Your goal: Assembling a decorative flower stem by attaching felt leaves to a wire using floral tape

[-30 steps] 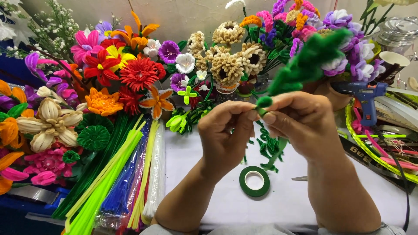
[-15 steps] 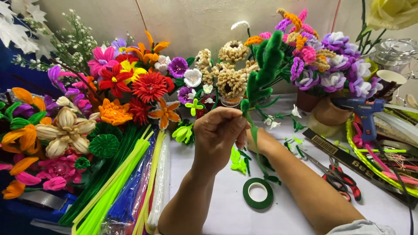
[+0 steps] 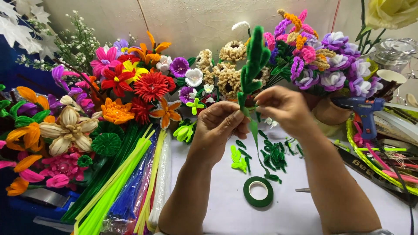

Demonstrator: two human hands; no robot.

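White tabletop crowded with craft flowers: above it, a green pipe-cleaner stem stands upright, pinched at its base by the left hand and right hand. Floral tape, apparently, trails down to the green tape roll below; keeping it taut while wrapping would serve best.
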